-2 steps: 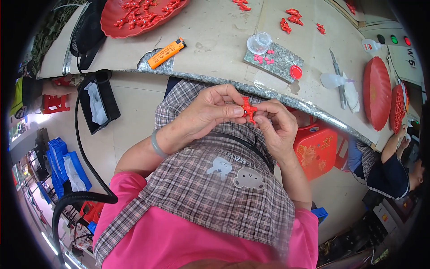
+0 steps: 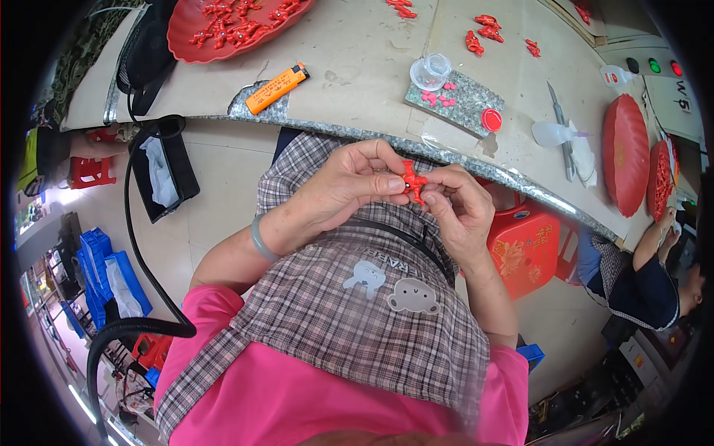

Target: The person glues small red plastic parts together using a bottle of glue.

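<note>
A small glossy red figurine (image 2: 413, 181) is pinched between both hands, just off the table's near edge and over my lap. My left hand (image 2: 357, 178) grips one side of it between thumb and fingers. On the other side, the fingertips of my right hand (image 2: 460, 208) close on its edge. Part of the figurine is covered by the fingers. Beyond my hands, a speckled stone slab (image 2: 465, 108) lies on the table with pink pellets (image 2: 439, 97), a clear plastic cup (image 2: 431, 71) and a red round lid (image 2: 491, 120) on it.
A red scalloped tray (image 2: 216, 53) of similar figurines stands far left, near an orange lighter (image 2: 277, 88). More figurines (image 2: 489, 28) lie at the back. To the right are tweezers (image 2: 558, 111), a white squeeze bottle (image 2: 550, 133) and a red dish (image 2: 625, 152). A co-worker (image 2: 647, 279) sits at far right.
</note>
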Demonstrator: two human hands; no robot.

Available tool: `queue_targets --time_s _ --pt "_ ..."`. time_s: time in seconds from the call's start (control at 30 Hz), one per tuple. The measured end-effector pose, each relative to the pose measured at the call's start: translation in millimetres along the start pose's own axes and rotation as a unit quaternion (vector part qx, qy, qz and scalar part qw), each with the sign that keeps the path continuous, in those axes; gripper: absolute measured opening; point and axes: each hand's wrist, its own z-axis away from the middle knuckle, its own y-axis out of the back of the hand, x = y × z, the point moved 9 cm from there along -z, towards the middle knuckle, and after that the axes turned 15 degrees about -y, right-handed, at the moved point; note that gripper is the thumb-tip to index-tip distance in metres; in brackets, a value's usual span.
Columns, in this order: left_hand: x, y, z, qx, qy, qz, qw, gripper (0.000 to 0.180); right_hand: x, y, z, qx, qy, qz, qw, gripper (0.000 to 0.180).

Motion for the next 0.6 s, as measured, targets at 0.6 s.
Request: queue_targets --time_s 0.6 --pt "15 -2 -1 -0.006 -0.078 -0.115 0.99 0.015 6 0 -3 -0.006 -0.019 -0.011 1.0 0.015"
